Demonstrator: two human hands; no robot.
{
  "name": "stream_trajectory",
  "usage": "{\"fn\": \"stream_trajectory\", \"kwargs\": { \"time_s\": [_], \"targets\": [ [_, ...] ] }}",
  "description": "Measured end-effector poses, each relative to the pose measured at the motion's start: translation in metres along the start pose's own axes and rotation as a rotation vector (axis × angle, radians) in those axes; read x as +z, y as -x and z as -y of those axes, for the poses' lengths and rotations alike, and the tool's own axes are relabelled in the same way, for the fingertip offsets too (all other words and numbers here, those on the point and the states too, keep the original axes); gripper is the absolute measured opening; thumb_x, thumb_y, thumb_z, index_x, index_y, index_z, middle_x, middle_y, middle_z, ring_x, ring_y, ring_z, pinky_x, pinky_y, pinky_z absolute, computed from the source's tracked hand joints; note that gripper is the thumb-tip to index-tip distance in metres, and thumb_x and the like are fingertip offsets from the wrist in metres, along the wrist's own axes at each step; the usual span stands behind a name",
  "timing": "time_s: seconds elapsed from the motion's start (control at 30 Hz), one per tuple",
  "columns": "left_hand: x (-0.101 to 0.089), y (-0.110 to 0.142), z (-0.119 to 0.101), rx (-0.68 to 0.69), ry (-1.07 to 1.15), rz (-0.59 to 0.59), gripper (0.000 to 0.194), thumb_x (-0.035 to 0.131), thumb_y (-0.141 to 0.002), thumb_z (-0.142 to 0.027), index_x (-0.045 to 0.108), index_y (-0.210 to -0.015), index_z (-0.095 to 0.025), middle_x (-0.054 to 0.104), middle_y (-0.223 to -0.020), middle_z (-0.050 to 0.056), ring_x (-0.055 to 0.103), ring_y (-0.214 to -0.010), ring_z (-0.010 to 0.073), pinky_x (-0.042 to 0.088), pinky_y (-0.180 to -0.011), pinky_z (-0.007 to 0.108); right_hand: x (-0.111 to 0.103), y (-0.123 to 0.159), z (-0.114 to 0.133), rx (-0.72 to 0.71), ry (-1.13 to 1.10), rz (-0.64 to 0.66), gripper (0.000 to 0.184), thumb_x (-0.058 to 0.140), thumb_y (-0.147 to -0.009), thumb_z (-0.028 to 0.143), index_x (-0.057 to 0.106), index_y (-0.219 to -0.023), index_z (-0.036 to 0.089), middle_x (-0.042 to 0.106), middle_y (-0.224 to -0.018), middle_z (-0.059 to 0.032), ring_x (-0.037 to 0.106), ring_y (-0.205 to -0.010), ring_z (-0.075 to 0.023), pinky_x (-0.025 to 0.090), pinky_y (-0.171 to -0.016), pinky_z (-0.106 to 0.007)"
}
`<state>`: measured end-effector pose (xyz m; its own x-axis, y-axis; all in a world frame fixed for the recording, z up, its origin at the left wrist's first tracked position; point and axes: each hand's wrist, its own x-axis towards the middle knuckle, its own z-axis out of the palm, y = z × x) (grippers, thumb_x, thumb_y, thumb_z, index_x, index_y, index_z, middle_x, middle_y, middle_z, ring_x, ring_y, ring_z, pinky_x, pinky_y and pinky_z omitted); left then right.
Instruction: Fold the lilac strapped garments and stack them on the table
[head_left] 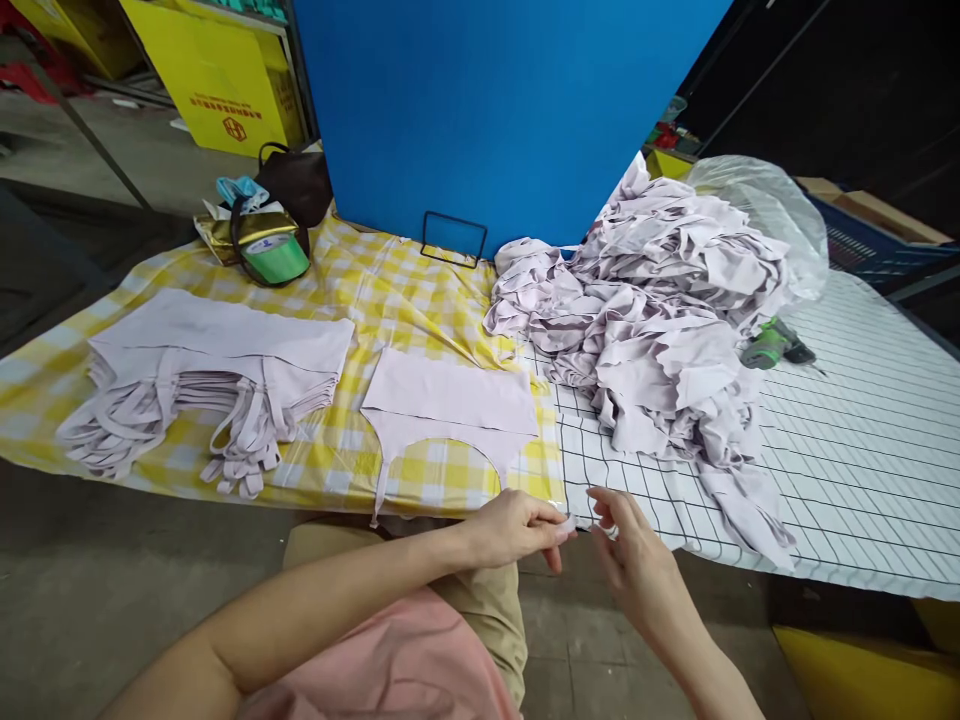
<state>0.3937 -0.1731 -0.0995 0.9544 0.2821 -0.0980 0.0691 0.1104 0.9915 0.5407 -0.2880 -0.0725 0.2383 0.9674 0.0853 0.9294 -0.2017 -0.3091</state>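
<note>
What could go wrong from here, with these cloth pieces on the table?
The loose heap trails down to the front edge of the table, so a piece might slide to the floor. The single piece has a strap end at the front edge, which could catch on an arm and drag it. The green-and-black tool lies against the heap and may snag cloth.

The table (877, 430) bears lilac garments (217, 325) — stacked, spread, heaped.

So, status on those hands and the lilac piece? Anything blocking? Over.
Left hand pinching pale strip; right hand close by, grip unclear. Lilac piece flat on yellow checks. Crumpled pile to right, clear of hands.
</note>
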Motion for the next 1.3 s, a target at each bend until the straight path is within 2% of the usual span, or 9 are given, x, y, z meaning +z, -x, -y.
{"fn": "stream_trajectory", "kwargs": {
  "time_s": [0.13,0.3,0.47,0.7,0.77,0.93,1.03,1.13,1.3],
  "targets": [
    [0.0,-0.001,0.0,-0.064,0.07,-0.022,0.041,0.045,-0.084,-0.049,0.064,-0.083,-0.012,0.066,-0.063,0.003,0.056,-0.061,0.0119,0.041,-0.062,0.02,0.02,0.001,-0.002,-0.169,0.093,-0.087,0.026,0.035,-0.088,0.021,0.047,-0.111,0.018,0.056,-0.08,-0.005,0.055,-0.062,-0.0153,0.04,-0.049,-0.023],
    [0.0,-0.002,0.002,-0.084,0.177,-0.052,0.04,0.049,-0.081,-0.049,0.06,-0.09,-0.012,0.064,-0.059,0.002,0.057,-0.061,0.013,0.043,-0.066,0.023,0.033,-0.005,0.002,-0.309,0.19,-0.286,0.02,0.036,-0.091,0.014,0.055,-0.092,0.018,0.054,-0.069,-0.0029,0.051,-0.06,-0.0144,0.036,-0.052,-0.024],
    [-0.008,-0.002,0.003,-0.093,0.015,-0.124,0.03,0.049,-0.083,-0.042,0.058,-0.082,-0.013,0.064,-0.059,0.001,0.054,-0.058,0.0112,0.04,-0.062,0.021,0.037,-0.019,0.007,-0.357,0.241,-0.352,0.023,0.039,-0.09,0.01,0.061,-0.091,0.018,0.048,-0.063,-0.0027,0.042,-0.059,-0.0159,0.035,-0.054,-0.026],
    [-0.016,-0.004,0.002,-0.059,-0.171,-0.164,0.027,0.043,-0.087,-0.035,0.058,-0.084,-0.014,0.063,-0.062,0.0,0.053,-0.058,0.0101,0.038,-0.058,0.019,0.048,-0.031,0.007,-0.37,0.133,-0.268,0.025,0.035,-0.091,0.014,0.059,-0.099,0.015,0.053,-0.07,-0.0055,0.047,-0.065,-0.0187,0.04,-0.056,-0.029],
    [-0.027,-0.007,0.005,-0.019,-0.305,-0.206,0.025,0.043,-0.087,-0.033,0.059,-0.087,-0.015,0.064,-0.071,0.0,0.056,-0.066,0.0118,0.04,-0.061,0.02,0.05,-0.035,0.006,-0.336,0.059,-0.27,0.024,0.035,-0.09,0.014,0.058,-0.098,0.015,0.056,-0.072,-0.0058,0.05,-0.068,-0.0187,0.042,-0.058,-0.028],
    [-0.078,-0.019,0.02,0.114,-0.985,-0.462,0.017,0.055,-0.081,-0.021,0.059,-0.097,-0.016,0.059,-0.099,0.005,0.051,-0.097,0.0197,0.04,-0.083,0.031,0.057,-0.052,0.005,-0.131,-0.171,-0.285,0.024,0.037,-0.086,0.014,0.058,-0.096,0.018,0.064,-0.08,-0.0054,0.06,-0.07,-0.0162,0.045,-0.059,-0.026],
    [-0.101,-0.026,0.027,0.145,-1.232,-0.374,0.02,0.059,-0.079,-0.024,0.059,-0.097,-0.015,0.057,-0.099,0.007,0.05,-0.096,0.0205,0.042,-0.081,0.031,0.064,-0.064,0.01,0.038,-0.343,-0.232,0.018,0.042,-0.083,0.021,0.059,-0.089,0.019,0.067,-0.079,-0.0045,0.061,-0.064,-0.0155,0.046,-0.058,-0.025],
    [-0.108,-0.032,0.028,0.147,-1.386,-0.271,0.012,0.057,-0.081,-0.022,0.06,-0.087,-0.013,0.057,-0.094,0.007,0.051,-0.092,0.0207,0.044,-0.076,0.03,0.07,-0.077,0.014,0.18,-0.516,-0.16,0.017,0.046,-0.08,0.027,0.06,-0.085,0.019,0.069,-0.076,-0.0039,0.063,-0.066,-0.0166,0.047,-0.061,-0.026],
    [-0.111,-0.04,0.025,0.153,-1.48,-0.2,0.014,0.047,-0.083,-0.011,0.061,-0.083,-0.012,0.059,-0.088,0.008,0.053,-0.089,0.0213,0.045,-0.07,0.032,0.076,-0.098,0.016,0.17,-0.607,-0.13,0.019,0.047,-0.075,0.028,0.063,-0.078,0.018,0.066,-0.075,-0.0047,0.06,-0.071,-0.0179,0.045,-0.065,-0.028]
  ]
}}
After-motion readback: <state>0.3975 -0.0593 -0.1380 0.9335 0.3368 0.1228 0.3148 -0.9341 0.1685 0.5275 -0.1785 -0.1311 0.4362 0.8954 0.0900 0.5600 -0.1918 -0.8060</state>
